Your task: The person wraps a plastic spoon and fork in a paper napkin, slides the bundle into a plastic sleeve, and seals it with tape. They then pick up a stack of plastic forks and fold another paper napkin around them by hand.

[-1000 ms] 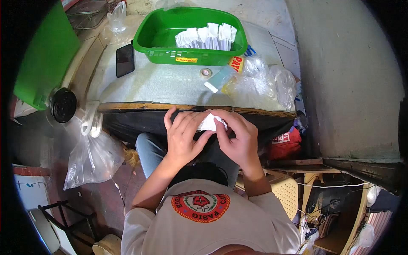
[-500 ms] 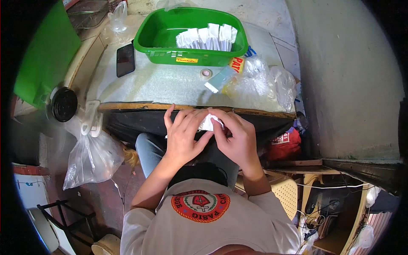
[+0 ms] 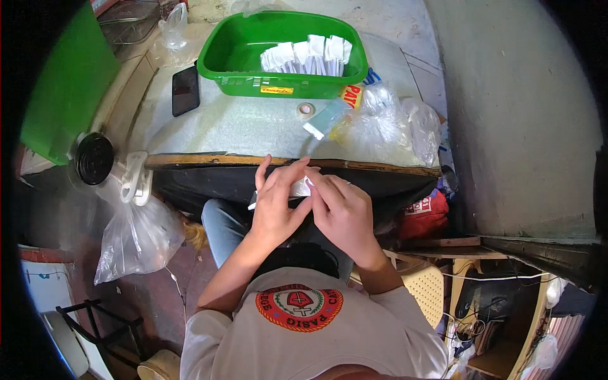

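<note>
Just below the table's front edge, my left hand (image 3: 276, 206) is closed on a small white packet (image 3: 300, 187), whose narrow white end shows at the left of that hand. My right hand (image 3: 342, 214) pinches the packet's right end, its fingertips touching those of my left hand. Much of the packet is hidden behind the fingers. Beyond the hands, a green basin (image 3: 237, 82) holds several similar white packets (image 3: 308, 56), standing in a row at its right side.
A phone (image 3: 185, 91), a small tape roll (image 3: 306, 110) and clear plastic bags (image 3: 380, 126) lie on the metal-topped table (image 3: 247, 130). A plastic bag (image 3: 139, 240) hangs at the left. A wall (image 3: 519, 120) rises at the right.
My right hand has shifted slightly left and down, closer to my left hand. Less of the packet's white end shows between the hands, and its narrow end now shows more at the left.
</note>
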The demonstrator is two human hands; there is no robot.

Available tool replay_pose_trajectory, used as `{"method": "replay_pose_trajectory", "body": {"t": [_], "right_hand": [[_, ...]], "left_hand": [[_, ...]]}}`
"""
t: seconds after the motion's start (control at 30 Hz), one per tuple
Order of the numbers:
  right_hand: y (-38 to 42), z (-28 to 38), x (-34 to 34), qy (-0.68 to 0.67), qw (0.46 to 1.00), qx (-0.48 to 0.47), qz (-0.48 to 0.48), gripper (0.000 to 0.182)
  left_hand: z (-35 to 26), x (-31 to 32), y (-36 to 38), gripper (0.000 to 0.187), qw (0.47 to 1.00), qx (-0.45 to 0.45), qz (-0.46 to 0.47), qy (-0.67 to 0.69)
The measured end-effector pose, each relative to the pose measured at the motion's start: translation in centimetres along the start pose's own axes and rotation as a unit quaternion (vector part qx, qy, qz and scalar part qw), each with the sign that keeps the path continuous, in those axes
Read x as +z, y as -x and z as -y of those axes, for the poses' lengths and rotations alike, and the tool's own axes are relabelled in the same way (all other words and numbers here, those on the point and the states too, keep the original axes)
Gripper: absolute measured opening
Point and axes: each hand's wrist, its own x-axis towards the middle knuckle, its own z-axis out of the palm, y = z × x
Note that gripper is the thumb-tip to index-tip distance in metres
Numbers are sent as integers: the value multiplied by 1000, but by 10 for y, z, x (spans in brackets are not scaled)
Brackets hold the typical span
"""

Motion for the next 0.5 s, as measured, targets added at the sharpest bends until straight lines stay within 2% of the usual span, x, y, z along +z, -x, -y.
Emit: {"method": "replay_pose_trajectory", "body": {"t": [0.07, 0.17, 0.23, 0.27, 0.37, 0.5], "right_hand": [[0, 0, 0, 4, 1000, 5, 5, 27], [-3, -7, -1, -20, 1000, 6, -16, 26], [-2, -13, 0, -17, 999, -1, -41, 28], [-2, -12, -1, -17, 999, 18, -28, 28], [-2, -12, 1, -15, 999, -1, -39, 28], [-2, -10, 2, -32, 998, 12, -49, 28]], "left_hand": [[-1, -1, 0, 70, 1000, -1, 0, 7], [-13, -10, -8, 64, 999, -23, -8, -25], [-14, -16, -9, 55, 994, -39, 37, -97], [-13, -14, -8, 46, 992, -29, 29, -119], [-10, -12, -4, 43, 991, 0, -5, -134], [-11, -9, -5, 41, 994, -9, -9, -111]]}}
